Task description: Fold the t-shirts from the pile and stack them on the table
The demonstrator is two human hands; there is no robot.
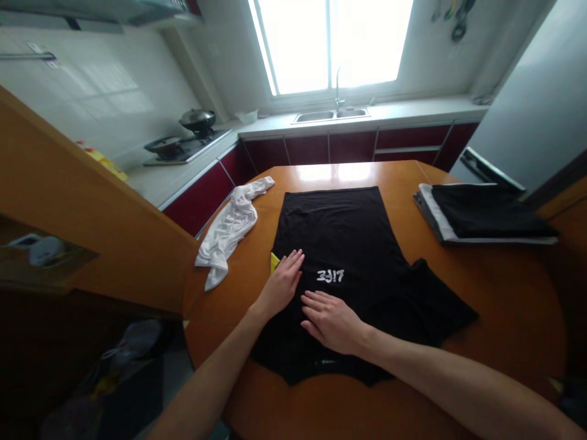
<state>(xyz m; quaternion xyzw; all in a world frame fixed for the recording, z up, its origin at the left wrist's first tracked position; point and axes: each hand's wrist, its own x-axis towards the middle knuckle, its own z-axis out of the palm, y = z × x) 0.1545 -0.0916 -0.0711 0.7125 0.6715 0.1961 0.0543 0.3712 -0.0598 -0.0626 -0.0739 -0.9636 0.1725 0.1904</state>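
Observation:
A black T-shirt (pixel 339 226) lies spread on the wooden table (pixel 403 177), its neckline toward me and its hem toward the window. White lettering shows upside down on its chest. My left hand (pixel 283 282) lies flat near the shirt's left edge, fingers stretched out. Just beside that hand a small yellow piece (pixel 274 263) shows at the edge; I cannot tell what it is. Lower down, my right hand (pixel 331 321) rests flat on the cloth below the lettering. The sleeve on the right is spread out; the left sleeve is partly hidden by my left arm.
A crumpled white garment (pixel 229 229) lies at the table's left. Folded black, white and grey clothes (pixel 486 214) are stacked at the right. Beyond stand a counter with a sink (pixel 316 116), a stove with a pan (pixel 197 119), and a fridge (pixel 518 104).

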